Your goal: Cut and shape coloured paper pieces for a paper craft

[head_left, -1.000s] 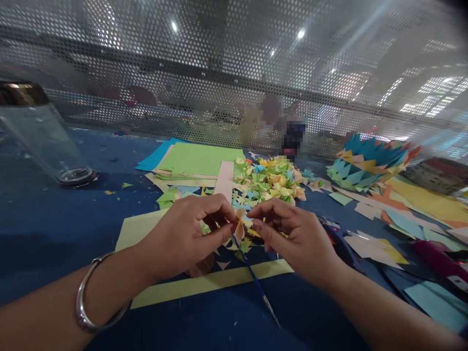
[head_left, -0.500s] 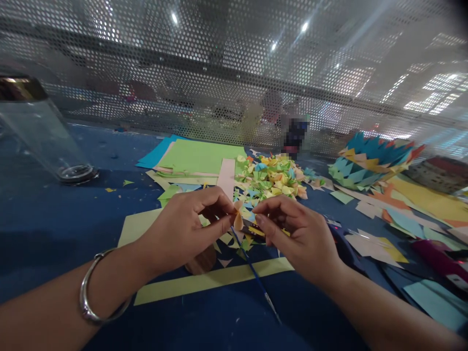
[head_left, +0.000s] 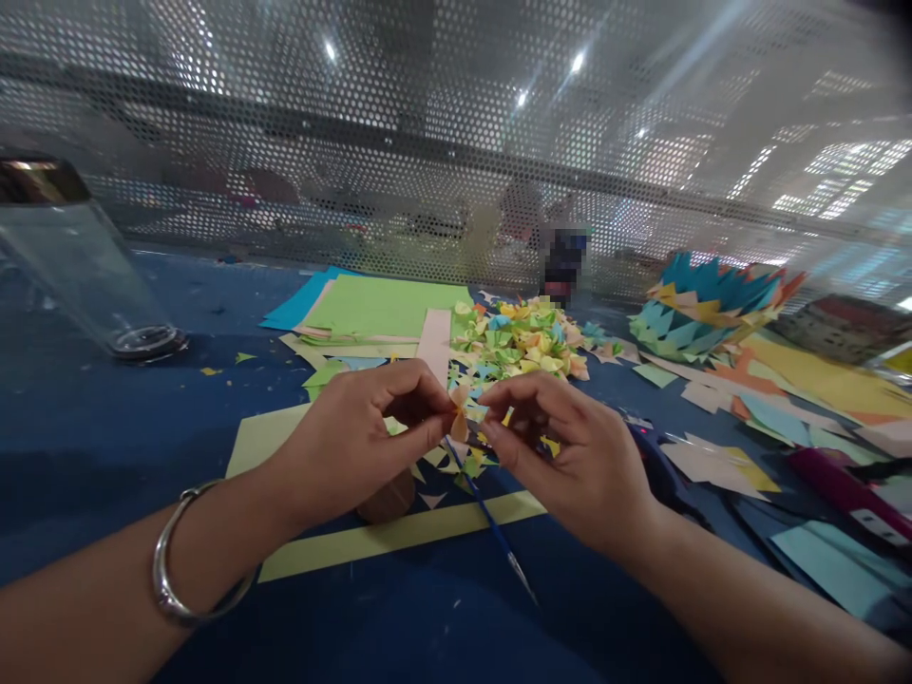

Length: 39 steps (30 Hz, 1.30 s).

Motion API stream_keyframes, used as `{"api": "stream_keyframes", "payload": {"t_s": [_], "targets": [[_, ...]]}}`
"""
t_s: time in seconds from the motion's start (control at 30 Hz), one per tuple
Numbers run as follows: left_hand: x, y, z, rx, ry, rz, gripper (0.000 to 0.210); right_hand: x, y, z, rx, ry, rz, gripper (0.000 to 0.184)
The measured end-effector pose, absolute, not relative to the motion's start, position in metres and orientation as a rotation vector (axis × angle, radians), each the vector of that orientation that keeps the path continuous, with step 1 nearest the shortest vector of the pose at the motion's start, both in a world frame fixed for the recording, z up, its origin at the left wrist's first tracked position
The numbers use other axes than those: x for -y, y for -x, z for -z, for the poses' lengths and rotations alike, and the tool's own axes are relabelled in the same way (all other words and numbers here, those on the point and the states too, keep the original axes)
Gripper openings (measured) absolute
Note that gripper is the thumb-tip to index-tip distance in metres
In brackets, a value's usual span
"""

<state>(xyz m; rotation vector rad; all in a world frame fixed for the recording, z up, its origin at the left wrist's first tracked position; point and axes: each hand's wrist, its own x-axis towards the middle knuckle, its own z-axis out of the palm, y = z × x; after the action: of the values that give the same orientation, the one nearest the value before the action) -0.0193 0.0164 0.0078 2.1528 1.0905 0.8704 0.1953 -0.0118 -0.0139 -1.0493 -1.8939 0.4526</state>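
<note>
My left hand (head_left: pixel 377 427), a silver bangle at its wrist, pinches a small peach paper flower (head_left: pixel 460 416) between thumb and fingertips. Close on the other side of the flower is my right hand (head_left: pixel 570 446), its thumb and forefinger slightly apart with nothing visible between them. A thin blue-handled brush (head_left: pixel 499 537) slants down from beneath the left fingertips; whether that hand touches it I cannot tell. Below lies a pale yellow paper strip (head_left: pixel 399 543). A brown rounded object (head_left: pixel 389 499) is partly hidden under my left hand. Beyond the hands is a heap of small folded paper flowers (head_left: pixel 531 337).
Green paper sheets (head_left: pixel 391 304) are stacked at the back. A clear bottle (head_left: pixel 100 275) stands left. On the right are a folded paper bowl (head_left: pixel 705 309), paper scraps (head_left: pixel 719 461) and a magenta tool (head_left: pixel 847 494). A perforated metal screen (head_left: pixel 427 190) rises behind.
My right fingertips have come slightly closer to the peach paper flower, which stays pinched in my left hand. The whole view has shifted slightly.
</note>
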Motion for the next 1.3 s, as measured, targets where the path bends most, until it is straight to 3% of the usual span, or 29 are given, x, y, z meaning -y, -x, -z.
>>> {"api": "stream_keyframes", "payload": {"t_s": [1.3], "targets": [[-0.0123,0.0168,-0.0079,-1.109,-2.262,-0.786,0.009,0.0079,-0.1942,0.0150,1.918,1.053,-0.541,0.007]]}}
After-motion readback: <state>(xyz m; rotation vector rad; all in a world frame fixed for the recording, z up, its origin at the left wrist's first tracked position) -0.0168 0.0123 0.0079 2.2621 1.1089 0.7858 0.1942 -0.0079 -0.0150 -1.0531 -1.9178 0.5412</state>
